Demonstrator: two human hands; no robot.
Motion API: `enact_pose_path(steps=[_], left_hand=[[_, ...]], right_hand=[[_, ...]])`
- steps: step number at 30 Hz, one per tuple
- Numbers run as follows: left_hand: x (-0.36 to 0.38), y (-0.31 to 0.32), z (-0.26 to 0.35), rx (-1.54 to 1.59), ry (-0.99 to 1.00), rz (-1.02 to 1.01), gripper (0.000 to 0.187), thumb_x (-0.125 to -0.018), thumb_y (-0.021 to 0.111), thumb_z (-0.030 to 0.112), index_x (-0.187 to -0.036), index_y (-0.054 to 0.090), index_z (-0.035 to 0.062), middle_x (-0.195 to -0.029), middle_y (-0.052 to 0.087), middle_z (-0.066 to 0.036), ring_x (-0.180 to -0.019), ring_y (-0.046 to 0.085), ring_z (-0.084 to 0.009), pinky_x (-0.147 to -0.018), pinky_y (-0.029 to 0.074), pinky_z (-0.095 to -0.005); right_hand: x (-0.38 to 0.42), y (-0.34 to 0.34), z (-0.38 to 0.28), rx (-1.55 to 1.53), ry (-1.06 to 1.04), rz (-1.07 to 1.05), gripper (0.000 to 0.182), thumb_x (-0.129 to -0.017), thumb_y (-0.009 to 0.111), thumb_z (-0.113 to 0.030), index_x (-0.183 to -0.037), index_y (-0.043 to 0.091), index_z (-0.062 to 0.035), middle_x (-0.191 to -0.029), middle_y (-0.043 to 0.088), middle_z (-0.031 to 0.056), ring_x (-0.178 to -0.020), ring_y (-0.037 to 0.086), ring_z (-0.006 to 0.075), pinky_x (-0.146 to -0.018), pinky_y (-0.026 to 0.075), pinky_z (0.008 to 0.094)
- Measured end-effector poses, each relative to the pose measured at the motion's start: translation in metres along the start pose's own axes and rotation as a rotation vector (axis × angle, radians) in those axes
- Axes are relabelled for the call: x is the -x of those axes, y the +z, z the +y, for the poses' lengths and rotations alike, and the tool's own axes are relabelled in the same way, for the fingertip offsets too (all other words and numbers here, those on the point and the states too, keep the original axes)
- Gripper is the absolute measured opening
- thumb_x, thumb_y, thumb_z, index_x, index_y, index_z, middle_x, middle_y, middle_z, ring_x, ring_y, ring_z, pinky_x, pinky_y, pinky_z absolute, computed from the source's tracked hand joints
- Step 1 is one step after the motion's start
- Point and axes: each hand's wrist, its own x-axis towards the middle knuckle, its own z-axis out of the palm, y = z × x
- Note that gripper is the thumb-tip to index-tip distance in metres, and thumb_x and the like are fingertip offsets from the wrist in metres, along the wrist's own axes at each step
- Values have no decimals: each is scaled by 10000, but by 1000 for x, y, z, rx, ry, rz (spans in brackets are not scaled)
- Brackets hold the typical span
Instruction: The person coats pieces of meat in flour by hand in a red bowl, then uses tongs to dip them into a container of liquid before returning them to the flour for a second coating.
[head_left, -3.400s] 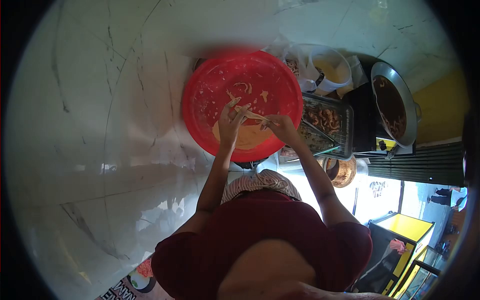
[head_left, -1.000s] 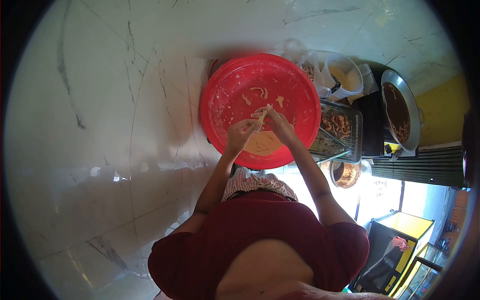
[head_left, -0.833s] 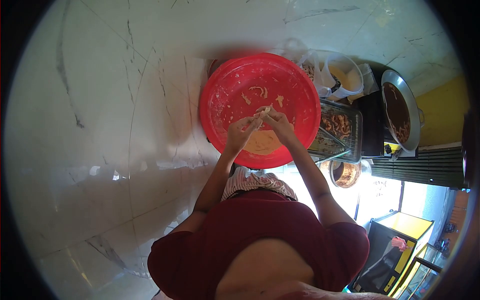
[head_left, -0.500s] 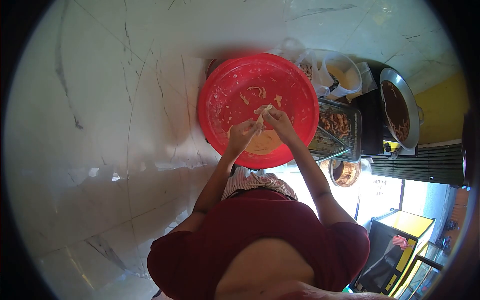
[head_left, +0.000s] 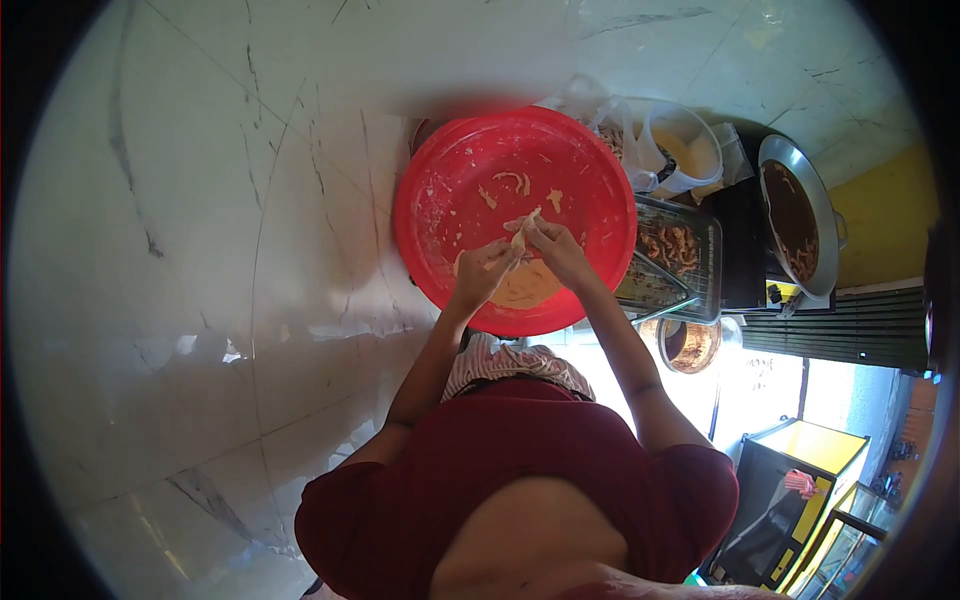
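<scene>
While left grip [head_left: 484, 270] and right grip [head_left: 556, 246] pinch a pale slender strip [head_left: 520, 238], a round red plastic basin [head_left: 425, 195] lies beneath them.

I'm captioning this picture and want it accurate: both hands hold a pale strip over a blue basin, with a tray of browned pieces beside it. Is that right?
Not quite: the head view shows that the basin is red, not blue. The left hand and right hand do hold a pale strip over it, with the tray beside it.
</scene>
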Motion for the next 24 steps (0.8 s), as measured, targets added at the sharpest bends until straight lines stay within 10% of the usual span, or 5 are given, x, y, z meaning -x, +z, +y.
enact_pose_path(steps=[24], left_hand=[[-8,-22,-24,19,-221,-88,311,-888,568,218,-1083,590,-23,-937,653,-82,-896,590,-118,-823,440,-247]], right_hand=[[-22,-3,36,-50,135,53,358,-914,511,-302,-1035,606,20,-897,623,42,-852,574,96,-785,446,238]])
